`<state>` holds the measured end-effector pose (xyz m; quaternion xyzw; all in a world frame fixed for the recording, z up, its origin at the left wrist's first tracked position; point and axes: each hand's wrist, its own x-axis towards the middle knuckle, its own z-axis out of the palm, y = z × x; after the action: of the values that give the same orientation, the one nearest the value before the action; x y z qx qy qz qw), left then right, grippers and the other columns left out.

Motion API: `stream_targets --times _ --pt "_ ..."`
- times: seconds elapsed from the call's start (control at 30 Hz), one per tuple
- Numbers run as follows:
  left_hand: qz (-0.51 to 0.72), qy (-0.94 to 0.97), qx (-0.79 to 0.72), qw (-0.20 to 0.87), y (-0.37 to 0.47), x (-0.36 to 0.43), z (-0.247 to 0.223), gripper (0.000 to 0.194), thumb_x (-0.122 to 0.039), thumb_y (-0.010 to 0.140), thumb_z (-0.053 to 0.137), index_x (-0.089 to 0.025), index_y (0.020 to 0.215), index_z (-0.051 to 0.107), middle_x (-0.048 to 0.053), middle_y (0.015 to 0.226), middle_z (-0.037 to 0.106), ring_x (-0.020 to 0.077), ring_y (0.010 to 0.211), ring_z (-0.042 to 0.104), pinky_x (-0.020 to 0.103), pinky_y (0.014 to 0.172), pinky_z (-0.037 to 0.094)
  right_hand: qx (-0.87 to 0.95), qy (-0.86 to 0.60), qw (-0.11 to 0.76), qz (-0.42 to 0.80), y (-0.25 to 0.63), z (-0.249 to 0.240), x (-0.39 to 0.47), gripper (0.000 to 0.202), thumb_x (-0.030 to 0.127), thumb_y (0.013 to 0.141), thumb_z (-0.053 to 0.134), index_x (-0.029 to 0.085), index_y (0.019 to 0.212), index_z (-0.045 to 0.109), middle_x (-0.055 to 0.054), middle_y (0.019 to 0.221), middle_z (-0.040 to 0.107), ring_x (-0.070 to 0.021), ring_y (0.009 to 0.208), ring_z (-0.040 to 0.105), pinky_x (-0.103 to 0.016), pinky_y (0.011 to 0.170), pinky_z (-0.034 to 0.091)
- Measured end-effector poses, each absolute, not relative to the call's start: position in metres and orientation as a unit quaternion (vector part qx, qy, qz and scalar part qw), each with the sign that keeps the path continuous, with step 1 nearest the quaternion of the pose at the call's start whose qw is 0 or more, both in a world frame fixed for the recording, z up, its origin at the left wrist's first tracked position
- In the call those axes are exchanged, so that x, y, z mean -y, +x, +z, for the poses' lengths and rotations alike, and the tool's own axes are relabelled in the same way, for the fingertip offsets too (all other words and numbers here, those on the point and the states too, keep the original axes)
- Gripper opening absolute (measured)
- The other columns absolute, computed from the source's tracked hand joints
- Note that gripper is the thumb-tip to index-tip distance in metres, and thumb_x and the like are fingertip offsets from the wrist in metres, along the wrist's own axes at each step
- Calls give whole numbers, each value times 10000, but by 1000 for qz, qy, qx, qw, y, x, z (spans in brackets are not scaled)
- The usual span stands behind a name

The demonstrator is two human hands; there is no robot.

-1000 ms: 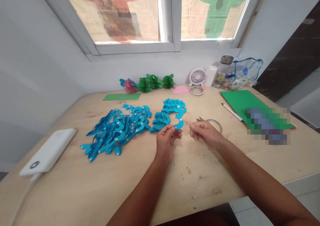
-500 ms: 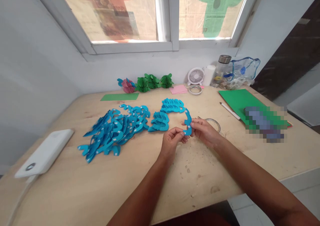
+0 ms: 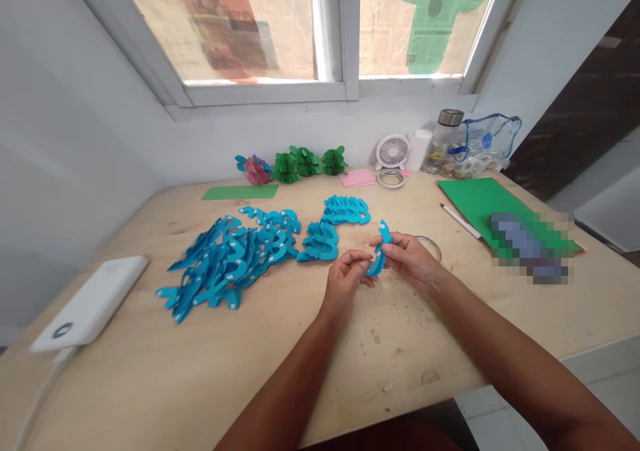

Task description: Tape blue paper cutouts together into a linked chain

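Observation:
A curved blue paper piece (image 3: 379,262) with a white square near its upper tip is between my two hands. My right hand (image 3: 407,256) pinches it around the middle. Closed fingers of my left hand (image 3: 349,276) meet its lower end. Two folded blue paper bundles, one nearer (image 3: 320,242) and one farther back (image 3: 346,210), lie just beyond my left hand. Farther left spreads a large heap of blue paper strips (image 3: 230,258) dotted with white squares. Behind my right hand a tape roll (image 3: 431,243) is partly hidden.
On the wooden table (image 3: 150,371) are a white power bank (image 3: 93,301), green strip (image 3: 240,192), paper figures (image 3: 305,162), pink paper (image 3: 357,178), another tape roll (image 3: 391,179), small fan (image 3: 393,152), bottle (image 3: 443,144), pen (image 3: 461,222) and green sheet (image 3: 480,201).
The blue piece has turned and shifted slightly right at its upper tip, and its lower white square no longer shows. Both hands keep nearly the same place.

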<state>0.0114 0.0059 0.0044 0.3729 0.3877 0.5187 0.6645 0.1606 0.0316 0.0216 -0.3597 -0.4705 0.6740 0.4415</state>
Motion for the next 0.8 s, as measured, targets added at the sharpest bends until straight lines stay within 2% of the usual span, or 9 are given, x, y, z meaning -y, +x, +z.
stream_targets --times 0.1,0.2,0.3,0.43,0.6,0.7,0.8 --pt "562 401 -399 604 11 -6 5 365 -348 676 655 -181 992 582 75 913 671 175 787 623 275 634 477 510 -366 442 641 157 19 -32 293 394 654 718 162 830 687 28 600 538 -70 520 409 -216 529 335" --pt "564 451 -392 570 11 -6 5 468 -291 646 705 -196 1076 547 93 1018 658 186 892 614 291 731 477 544 -367 432 619 153 16 -32 273 395 677 693 168 829 687 18 630 574 -86 569 456 -223 567 354" --pt "557 473 -397 556 11 -7 3 491 -249 630 720 -194 1087 546 98 1033 652 187 911 610 289 755 472 561 -367 423 610 151 12 -33 257 399 692 674 165 799 679 7 651 592 -116 647 517 -242 629 384" --pt "563 435 -402 577 10 -9 1 483 -281 625 717 -182 1071 562 88 999 654 193 897 613 288 722 481 577 -400 417 577 153 10 -35 250 391 704 661 141 716 657 10 624 571 -95 584 471 -226 579 357" --pt "550 401 -387 622 8 -12 -1 422 -311 638 687 -172 1022 579 74 957 662 157 724 623 281 624 475 581 -395 408 583 154 10 -36 268 356 704 645 143 864 670 12 651 573 -105 606 485 -229 585 367" --pt "557 394 -403 610 8 -13 -1 355 -302 651 666 -168 972 592 79 968 667 157 735 622 276 623 470 585 -404 394 582 153 7 -36 281 317 710 616 148 929 663 17 658 563 -100 586 477 -222 561 354" --pt "566 417 -440 559 8 -12 -3 318 -274 681 641 -159 974 594 67 873 671 165 776 620 277 670 472 602 -420 382 562 153 3 -37 308 262 722 560 140 992 643 23 641 547 -91 559 459 -213 537 336"
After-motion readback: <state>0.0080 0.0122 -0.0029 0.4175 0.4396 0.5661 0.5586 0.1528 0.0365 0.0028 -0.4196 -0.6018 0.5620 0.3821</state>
